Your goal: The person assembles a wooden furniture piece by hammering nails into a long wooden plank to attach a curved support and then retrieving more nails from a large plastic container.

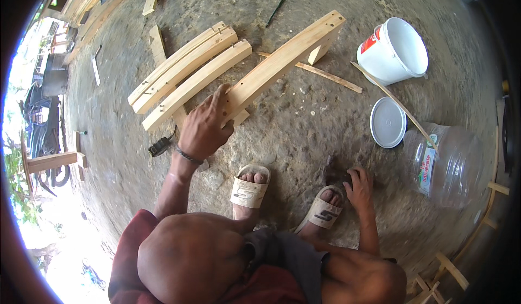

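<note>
I squat on bare ground. My left hand (pixel 205 126) grips the near end of a long curved pale wooden piece (pixel 287 57) that runs up to the right, with a short block fixed near its far end. Beside it on the left lie three similar curved wooden slats (pixel 187 73), side by side. My right hand (pixel 359 187) is down on the ground by my right sandal (pixel 324 213), fingers curled over a small dark object that I cannot make out. My left sandal (pixel 249 190) is just below the left hand.
A white bucket (pixel 393 50) lies tipped at the upper right, its round lid (pixel 387 122) on the ground below. A clear plastic jug (pixel 448 163) holds a thin stick (pixel 391 96). A small dark tool (pixel 158 146) lies left of my hand. More wooden frames stand at both edges.
</note>
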Demonstrator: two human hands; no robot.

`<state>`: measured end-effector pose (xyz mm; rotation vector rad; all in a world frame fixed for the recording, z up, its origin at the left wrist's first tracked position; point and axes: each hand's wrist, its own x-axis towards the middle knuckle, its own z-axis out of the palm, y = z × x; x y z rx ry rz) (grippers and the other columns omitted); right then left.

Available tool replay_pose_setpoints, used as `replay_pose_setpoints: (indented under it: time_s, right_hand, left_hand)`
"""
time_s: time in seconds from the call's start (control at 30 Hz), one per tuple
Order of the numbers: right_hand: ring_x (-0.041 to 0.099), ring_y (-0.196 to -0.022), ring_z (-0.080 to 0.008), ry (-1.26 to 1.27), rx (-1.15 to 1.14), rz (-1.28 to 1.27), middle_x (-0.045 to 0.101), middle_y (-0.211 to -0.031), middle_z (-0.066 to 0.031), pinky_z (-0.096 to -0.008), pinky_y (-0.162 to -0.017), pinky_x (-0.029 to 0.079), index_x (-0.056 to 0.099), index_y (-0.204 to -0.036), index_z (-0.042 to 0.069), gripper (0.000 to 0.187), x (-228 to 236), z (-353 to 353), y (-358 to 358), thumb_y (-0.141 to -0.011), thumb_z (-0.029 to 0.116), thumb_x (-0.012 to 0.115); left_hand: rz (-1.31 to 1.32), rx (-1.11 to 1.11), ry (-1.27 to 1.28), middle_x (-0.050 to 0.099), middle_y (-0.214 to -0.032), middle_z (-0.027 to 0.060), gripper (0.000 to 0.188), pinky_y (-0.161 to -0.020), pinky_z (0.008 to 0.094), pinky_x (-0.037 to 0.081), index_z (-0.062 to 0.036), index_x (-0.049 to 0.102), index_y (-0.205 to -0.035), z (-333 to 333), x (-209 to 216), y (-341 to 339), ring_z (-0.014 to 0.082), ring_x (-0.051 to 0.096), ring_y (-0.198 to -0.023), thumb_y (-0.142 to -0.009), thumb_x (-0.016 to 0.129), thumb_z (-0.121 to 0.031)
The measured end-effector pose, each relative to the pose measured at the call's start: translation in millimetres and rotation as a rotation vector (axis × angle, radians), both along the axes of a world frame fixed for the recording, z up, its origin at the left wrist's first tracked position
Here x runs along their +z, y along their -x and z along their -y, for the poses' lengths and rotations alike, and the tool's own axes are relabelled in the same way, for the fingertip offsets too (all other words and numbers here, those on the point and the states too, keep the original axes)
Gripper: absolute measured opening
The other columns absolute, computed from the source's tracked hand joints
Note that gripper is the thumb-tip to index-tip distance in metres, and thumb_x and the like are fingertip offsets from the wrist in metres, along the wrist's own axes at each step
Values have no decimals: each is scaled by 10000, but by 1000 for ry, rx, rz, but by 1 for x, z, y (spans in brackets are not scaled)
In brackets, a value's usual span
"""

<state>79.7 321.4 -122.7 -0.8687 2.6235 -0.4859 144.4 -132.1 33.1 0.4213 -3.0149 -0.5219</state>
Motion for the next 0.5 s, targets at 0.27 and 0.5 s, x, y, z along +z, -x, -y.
replay_pose_setpoints:
  time_s: [0.27, 0.5]
  right_hand:
    - [526, -1174, -364, -29, -68, -17, 538, -1263, -127, -493, -999, 431, 624, -1200, 83, 439, 1, -17, 0, -798, 167, 778]
    - [524, -1180, -363, -32, -89, 7, 540, -1264, -136, -490, -1007, 430, 644, -1187, 93, 416, 3, -20, 5, -803, 170, 782]
  left_hand:
    - [32, -31, -15, 645, -1219, 240, 766, -951, 455, 517, -35, 385, -1451, -9, 5, 14, 406, 641, -1093, -828, 751, -286]
    - [353, -124, -313, 674, -1159, 264, 842, -933, 453, 543, 38, 383, -1442, 10, 8, 84, 345, 690, -1021, -875, 748, -466]
